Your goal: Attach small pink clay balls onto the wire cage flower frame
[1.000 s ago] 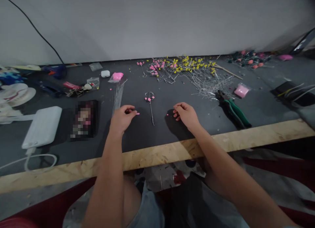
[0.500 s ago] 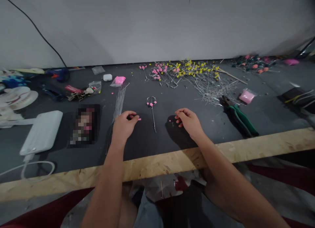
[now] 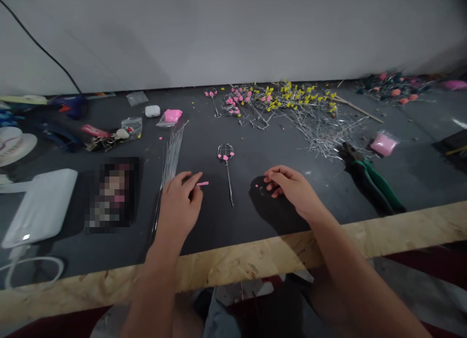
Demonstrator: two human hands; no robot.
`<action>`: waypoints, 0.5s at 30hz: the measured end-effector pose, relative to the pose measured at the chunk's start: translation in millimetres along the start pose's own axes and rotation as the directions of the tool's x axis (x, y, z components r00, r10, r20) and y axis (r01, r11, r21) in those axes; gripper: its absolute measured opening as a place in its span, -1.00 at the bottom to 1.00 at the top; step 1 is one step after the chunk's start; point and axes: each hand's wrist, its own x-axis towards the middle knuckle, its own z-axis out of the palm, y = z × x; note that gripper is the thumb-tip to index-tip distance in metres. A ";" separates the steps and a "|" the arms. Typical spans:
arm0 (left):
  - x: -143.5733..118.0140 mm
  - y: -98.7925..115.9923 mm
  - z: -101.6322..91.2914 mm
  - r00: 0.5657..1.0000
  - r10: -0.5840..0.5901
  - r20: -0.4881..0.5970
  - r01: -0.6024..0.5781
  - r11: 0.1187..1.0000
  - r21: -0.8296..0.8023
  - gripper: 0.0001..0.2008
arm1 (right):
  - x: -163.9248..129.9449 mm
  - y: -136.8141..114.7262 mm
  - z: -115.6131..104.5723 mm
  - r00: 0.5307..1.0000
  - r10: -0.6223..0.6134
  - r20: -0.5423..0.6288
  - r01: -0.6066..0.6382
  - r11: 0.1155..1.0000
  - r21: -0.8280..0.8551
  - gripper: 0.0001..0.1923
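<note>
My left hand (image 3: 181,198) is open on the dark tabletop, thumb and forefinger apart. A thin pink strip of what looks like soft clay (image 3: 203,183) lies by its fingertips. Between the hands rests a small twisted-wire piece (image 3: 229,180) with a cage-like wire head and pink blobs across it. To its right, my right hand (image 3: 288,186) hovers with thumb and fingers pinched together; whatever is in the pinch, if anything, is too small to see. A tiny pink bit (image 3: 256,186) sits on the table beside those fingertips.
Straight wires (image 3: 171,155) lie left of my left hand. Green-handled pliers (image 3: 375,182) and a pink clay packet (image 3: 384,143) are at right. Behind are pink-tipped wires (image 3: 239,98), yellow-tipped wires (image 3: 292,97) and another pink packet (image 3: 172,115). A white power bank (image 3: 44,206) stands left.
My left thumb and forefinger have spread apart and let go of the pink strip. My right hand keeps its pinch. The view has shifted slightly.
</note>
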 end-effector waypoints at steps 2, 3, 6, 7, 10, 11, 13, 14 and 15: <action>-12.1 1.4 2.9 0.999 0.049 -0.008 -0.048 0.996 0.078 -0.65 | -0.2 -0.6 -0.7 1.000 0.007 -0.001 -0.007 1.000 -0.006 -0.83; -16.7 2.5 3.7 0.998 0.069 -0.008 -0.068 0.993 0.101 -0.65 | -0.2 -0.9 -0.8 1.000 0.008 0.001 -0.008 1.000 -0.003 -0.83; -24.6 7.7 5.5 0.996 0.084 0.012 -0.085 0.987 0.135 -0.63 | 0.3 -1.4 -0.3 1.000 0.005 0.004 -0.005 1.000 0.000 -0.83; -25.6 9.7 6.1 0.997 0.079 0.021 -0.081 0.986 0.145 -0.63 | 0.4 -1.3 0.2 1.000 0.002 0.001 -0.002 1.000 -0.009 -0.83; -26.0 13.9 7.9 0.997 0.071 0.025 -0.074 0.983 0.170 -0.65 | 0.5 -0.3 1.8 1.000 -0.006 -0.021 0.006 0.999 -0.039 -0.83; -25.7 14.2 8.4 0.997 0.074 0.018 -0.076 0.982 0.173 -0.65 | 0.3 0.1 2.3 1.000 -0.009 -0.027 0.008 0.999 -0.039 -0.83; -25.1 13.5 9.1 0.996 0.086 0.005 -0.086 0.982 0.169 -0.66 | -0.3 0.8 2.8 0.999 -0.013 -0.035 0.012 0.999 -0.035 -0.83; -24.9 12.7 9.2 0.996 0.091 0.000 -0.090 0.982 0.164 -0.66 | -0.7 1.0 2.9 0.999 -0.016 -0.035 0.015 0.999 -0.035 -0.84; -24.9 12.0 9.1 0.996 0.094 -0.001 -0.093 0.983 0.160 -0.66 | -1.2 1.1 2.9 0.999 -0.020 -0.036 0.019 0.999 -0.037 -0.84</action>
